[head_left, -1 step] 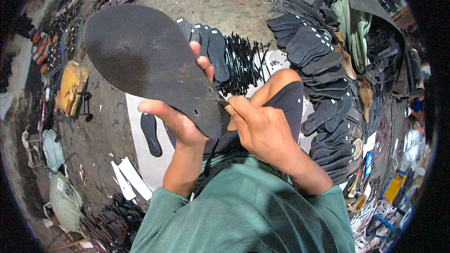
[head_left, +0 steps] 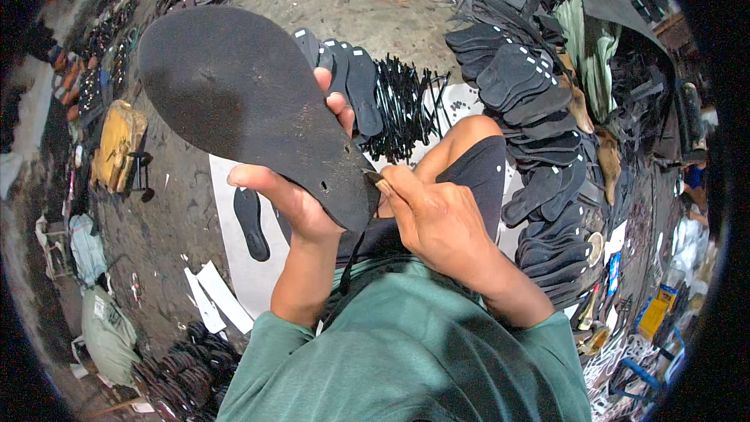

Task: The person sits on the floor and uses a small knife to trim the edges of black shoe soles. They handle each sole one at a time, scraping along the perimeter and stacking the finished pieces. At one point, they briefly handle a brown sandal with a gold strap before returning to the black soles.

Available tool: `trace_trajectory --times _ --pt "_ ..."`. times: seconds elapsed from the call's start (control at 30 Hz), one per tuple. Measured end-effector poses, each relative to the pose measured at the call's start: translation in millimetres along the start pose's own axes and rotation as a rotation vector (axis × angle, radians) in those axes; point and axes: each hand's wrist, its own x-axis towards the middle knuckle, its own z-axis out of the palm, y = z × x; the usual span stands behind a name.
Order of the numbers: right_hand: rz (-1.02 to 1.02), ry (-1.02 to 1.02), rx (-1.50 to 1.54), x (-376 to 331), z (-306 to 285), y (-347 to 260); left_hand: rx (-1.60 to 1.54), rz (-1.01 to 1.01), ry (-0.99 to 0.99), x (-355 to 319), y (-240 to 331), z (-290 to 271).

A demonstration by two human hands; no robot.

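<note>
A large black shoe sole (head_left: 234, 94) is held up before me, its wide end toward the far left and its narrow end close to my body. My left hand (head_left: 312, 203) grips it from beneath, with the thumb along the near edge and fingertips curling over the far edge. Small holes show near the narrow end. My right hand (head_left: 437, 211) is closed in a pinch at that end. A dark piece shows by its fingertips, but I cannot make out what it is. A thin black strip (head_left: 355, 254) hangs below the sole.
Rows of black soles (head_left: 516, 78) with white tags lie along the right. Beyond my lap is a bundle of black strips (head_left: 398, 105), beside more soles (head_left: 359, 82). One small sole (head_left: 251, 223) lies on white sheeting (head_left: 234, 266) at left. A wooden block (head_left: 119, 144) stands farther left.
The sole and my left hand have shifted very slightly left, and the sole's narrow end has tilted a little. My right hand stays pinched in nearly the same place.
</note>
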Motion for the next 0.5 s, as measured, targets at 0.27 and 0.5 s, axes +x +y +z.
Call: trace_trajectory --times 0.27,0.5 --pt "0.156 0.175 0.080 11 -7 16 0.461 0.079 0.227 61 6 -45" --pt "0.192 0.241 0.063 11 -1 30 1.564 0.144 0.303 152 -12 -212"
